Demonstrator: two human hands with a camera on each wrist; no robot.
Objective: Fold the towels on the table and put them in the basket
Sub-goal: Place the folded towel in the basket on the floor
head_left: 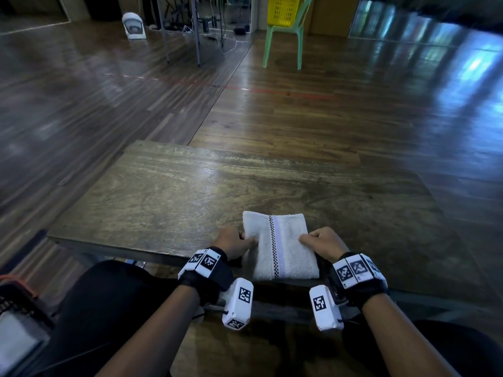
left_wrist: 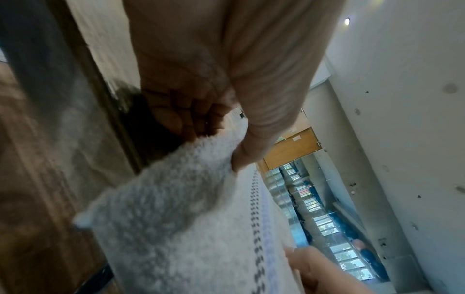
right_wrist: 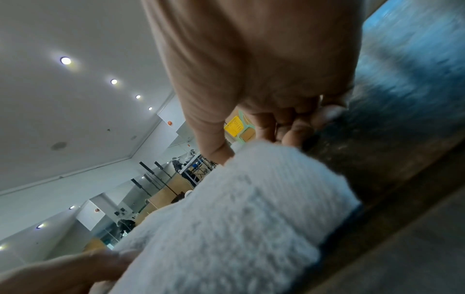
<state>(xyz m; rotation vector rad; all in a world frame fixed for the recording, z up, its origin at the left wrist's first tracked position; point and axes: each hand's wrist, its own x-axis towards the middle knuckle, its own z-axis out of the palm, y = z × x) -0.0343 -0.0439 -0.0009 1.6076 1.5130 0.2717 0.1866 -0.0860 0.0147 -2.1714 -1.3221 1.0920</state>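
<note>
White towel (head_left: 280, 246), folded into a compact rectangle with a checkered stripe running along its length, lying between the 2 hands at the near edge of the table (head_left: 168, 191). The left hand (head_left: 234, 242) pinches the towel's left edge, thumb on top and curled fingers beneath; the right hand (head_left: 322, 243) pinches the right edge in the same way. The hands are apart, 1 at each side of the cloth.

Progress, as a judgement: folding of this towel looks complete or nearly so, and the transfer to a basket is not yet done. No other towel shows on the table. A dark basket (head_left: 16, 303) with a red rim sits low, left of the left hand beside the person's leg; pale cloth appears inside it, but whether it is a folded towel cannot be told. A yellow basket (head_left: 283, 9) rests on a green chair (head_left: 288, 36) far beyond both hands. Which basket is meant cannot be told.

View differences: only the head view shows both baskets' positions and the towel's full outline. The left wrist view shows the left thumb (left_wrist: 251, 151) pressed on the pile. The right wrist view shows the stacked layers at the towel's edge, hidden from above.
</note>
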